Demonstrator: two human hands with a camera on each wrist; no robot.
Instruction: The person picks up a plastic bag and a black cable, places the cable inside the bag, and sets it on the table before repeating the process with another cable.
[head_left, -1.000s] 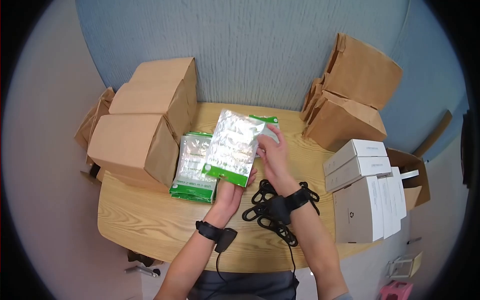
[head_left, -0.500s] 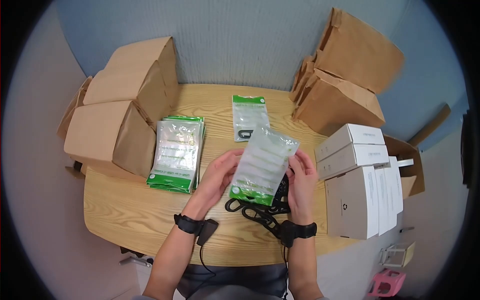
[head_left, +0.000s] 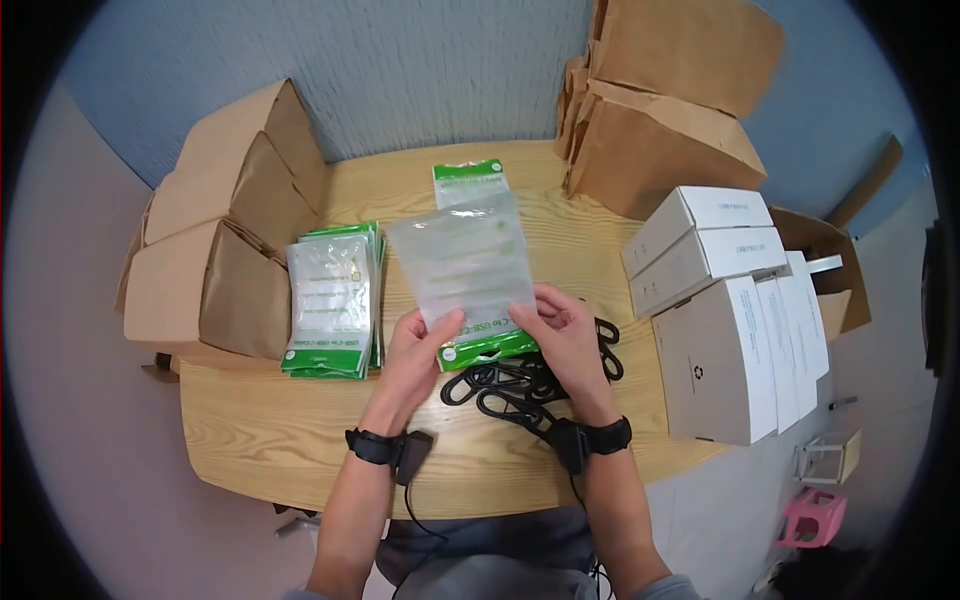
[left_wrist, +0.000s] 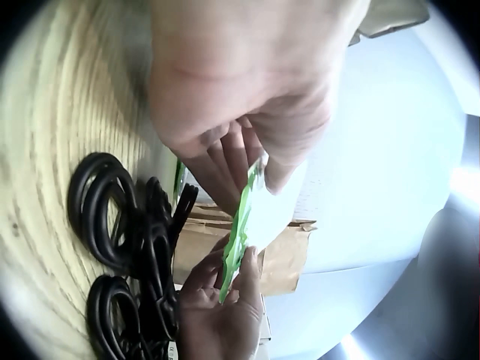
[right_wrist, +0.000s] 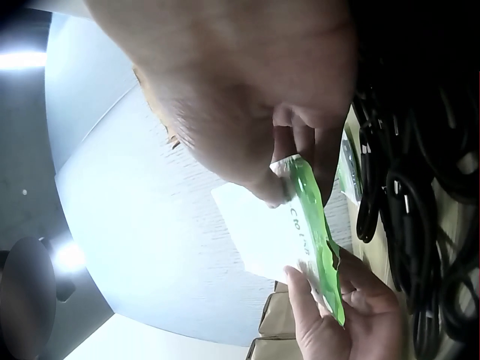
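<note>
A clear plastic packaging pouch [head_left: 465, 255] with a green printed strip is held up over the table, its green end toward me. My left hand [head_left: 408, 355] pinches its left lower edge, thumb on the near face and fingers behind. On the opposite side my right hand [head_left: 568, 345] grips the pouch the same way, as the right wrist view also shows. Black coiled cables [head_left: 520, 405] lie on the table below the pouch, close to the right hand. Behind it, another green-topped pouch [head_left: 470, 178] lies partly covered from view. A stack of similar pouches [head_left: 330, 290] sits left of my left hand.
Large brown paper bags [head_left: 215, 200] stand on the left side of the wooden table [head_left: 270, 430]. More brown bags [head_left: 670, 140] lean at the back right. White boxes [head_left: 705, 350] are stacked at the right, beside an opened cardboard box [head_left: 845, 310].
The pouch has been turned from a slant to nearly upright, shifting slightly left. Both hands have moved to its green lower end. Earlier, the right hand was up at its top edge.
</note>
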